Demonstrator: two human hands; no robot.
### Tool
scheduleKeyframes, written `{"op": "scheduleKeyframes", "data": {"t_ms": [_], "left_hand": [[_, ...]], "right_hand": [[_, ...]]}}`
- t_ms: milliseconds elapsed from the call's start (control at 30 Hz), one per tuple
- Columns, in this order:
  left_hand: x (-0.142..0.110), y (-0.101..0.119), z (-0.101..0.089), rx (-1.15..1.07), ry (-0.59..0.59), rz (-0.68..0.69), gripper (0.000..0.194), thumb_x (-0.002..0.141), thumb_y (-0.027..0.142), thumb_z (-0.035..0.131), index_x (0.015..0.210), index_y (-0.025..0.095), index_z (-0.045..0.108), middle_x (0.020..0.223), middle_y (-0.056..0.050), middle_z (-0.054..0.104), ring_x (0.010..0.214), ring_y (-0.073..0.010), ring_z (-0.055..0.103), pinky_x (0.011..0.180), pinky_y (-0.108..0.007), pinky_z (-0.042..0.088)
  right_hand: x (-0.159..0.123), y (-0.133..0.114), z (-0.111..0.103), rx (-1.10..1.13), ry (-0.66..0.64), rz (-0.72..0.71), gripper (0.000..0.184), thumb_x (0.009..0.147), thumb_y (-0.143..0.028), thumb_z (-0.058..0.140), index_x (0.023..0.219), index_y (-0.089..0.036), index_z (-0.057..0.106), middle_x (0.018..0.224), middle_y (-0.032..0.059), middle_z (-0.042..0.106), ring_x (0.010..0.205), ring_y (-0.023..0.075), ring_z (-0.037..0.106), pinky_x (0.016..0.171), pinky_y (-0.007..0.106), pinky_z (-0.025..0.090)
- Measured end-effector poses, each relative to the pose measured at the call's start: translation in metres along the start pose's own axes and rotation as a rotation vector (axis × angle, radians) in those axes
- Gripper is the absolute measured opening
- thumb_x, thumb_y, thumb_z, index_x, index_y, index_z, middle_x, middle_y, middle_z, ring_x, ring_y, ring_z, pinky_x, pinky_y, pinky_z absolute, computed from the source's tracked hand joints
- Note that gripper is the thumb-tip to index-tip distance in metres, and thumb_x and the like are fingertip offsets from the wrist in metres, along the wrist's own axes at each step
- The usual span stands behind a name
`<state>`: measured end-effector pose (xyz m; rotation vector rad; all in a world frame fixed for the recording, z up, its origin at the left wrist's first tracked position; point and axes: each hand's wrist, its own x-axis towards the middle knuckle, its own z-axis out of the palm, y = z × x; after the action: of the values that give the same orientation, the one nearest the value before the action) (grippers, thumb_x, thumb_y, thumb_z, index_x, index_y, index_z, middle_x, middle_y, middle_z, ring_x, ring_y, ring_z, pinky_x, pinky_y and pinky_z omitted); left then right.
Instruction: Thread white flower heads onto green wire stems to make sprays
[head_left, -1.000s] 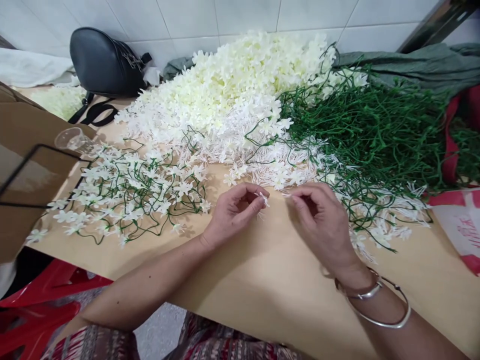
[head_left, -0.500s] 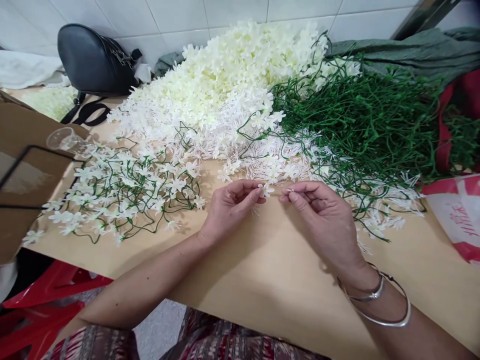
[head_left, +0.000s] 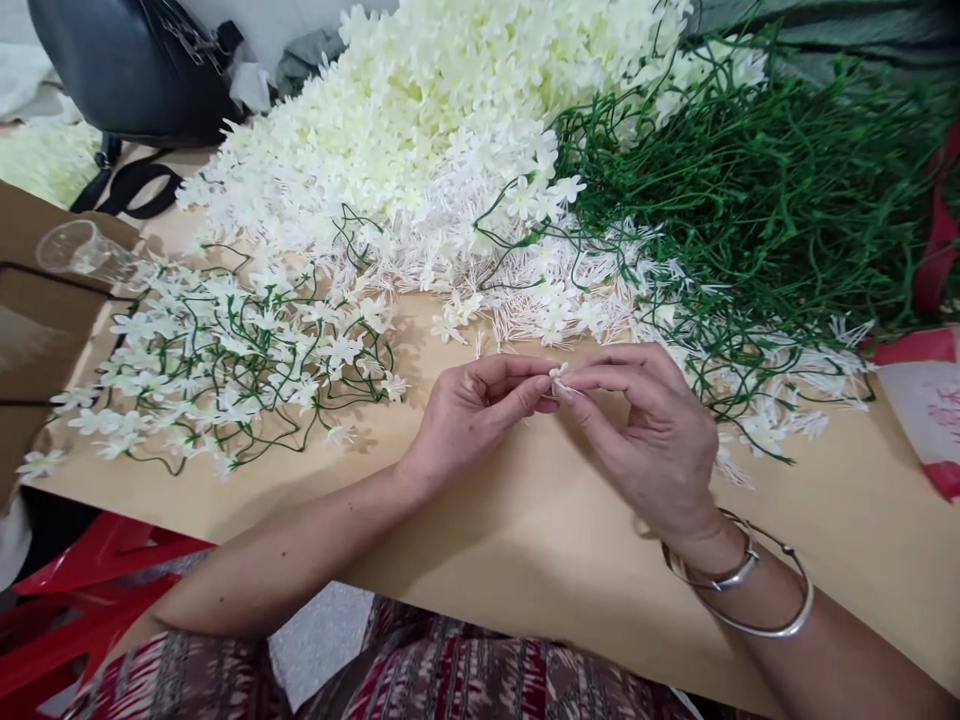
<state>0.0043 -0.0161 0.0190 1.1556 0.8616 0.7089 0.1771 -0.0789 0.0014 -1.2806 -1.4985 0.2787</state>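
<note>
Between my two hands, over the middle of the table, is a small white artificial flower (head_left: 559, 374). My left hand (head_left: 480, 410) pinches it between thumb and forefinger. From the other side my right hand (head_left: 645, 430) meets it, thumb and forefinger closed at the blossom on a thin white piece, mostly hidden by the fingers. Just beyond my hands lie loose white flower stamens (head_left: 517, 315) and a heap of cream-white petals (head_left: 450, 110). Left of my hands is a tangled group of white flowers on green stems (head_left: 255, 360).
Bare green plastic stems (head_left: 765, 200) are piled at the right, near a red and white bag (head_left: 922, 400). A black bag (head_left: 142, 70) stands at the back left. A clear plastic cup (head_left: 82, 250) lies beside a cardboard box (head_left: 45, 320). Red stools (head_left: 90, 590) stand below the table edge.
My right hand has moved left, bringing its thin white piece to the flower in my left hand; the fingertips now meet. The view has tilted down and closer.
</note>
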Motion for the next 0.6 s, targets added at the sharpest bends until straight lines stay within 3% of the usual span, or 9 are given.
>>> {"op": "scheduleKeyframes", "data": {"t_ms": [167, 367, 600], "left_hand": [[0.001, -0.004, -0.003, 0.040, -0.001, 0.034, 0.041, 0.086, 0.054, 0.087, 0.105, 0.018, 0.083, 0.094, -0.007, 0.085, 0.089, -0.0180, 0.082, 0.085, -0.029, 0.067], [0.002, -0.013, -0.003, 0.114, 0.009, 0.133, 0.031, 0.092, 0.046, 0.083, 0.106, 0.018, 0.084, 0.102, -0.008, 0.086, 0.092, -0.0168, 0.080, 0.088, -0.028, 0.065], [-0.003, -0.009, 0.002, 0.440, 0.071, 0.429, 0.016, 0.100, 0.031, 0.072, 0.109, 0.023, 0.083, 0.104, -0.005, 0.086, 0.093, -0.0183, 0.081, 0.089, -0.031, 0.067]], "right_hand": [[-0.001, 0.003, 0.000, -0.069, -0.002, -0.002, 0.018, 0.093, -0.014, 0.078, 0.101, -0.030, 0.075, 0.099, 0.0040, 0.067, 0.092, 0.0217, 0.072, 0.081, 0.039, 0.065], [-0.006, 0.002, 0.006, 0.013, 0.013, 0.120, 0.014, 0.094, -0.015, 0.077, 0.097, -0.029, 0.074, 0.099, 0.0040, 0.067, 0.096, 0.0219, 0.071, 0.081, 0.039, 0.063], [-0.006, -0.007, 0.008, 0.057, 0.043, 0.164, 0.017, 0.097, -0.018, 0.073, 0.095, -0.035, 0.074, 0.098, 0.0049, 0.071, 0.098, 0.0257, 0.072, 0.086, 0.045, 0.063]]}}
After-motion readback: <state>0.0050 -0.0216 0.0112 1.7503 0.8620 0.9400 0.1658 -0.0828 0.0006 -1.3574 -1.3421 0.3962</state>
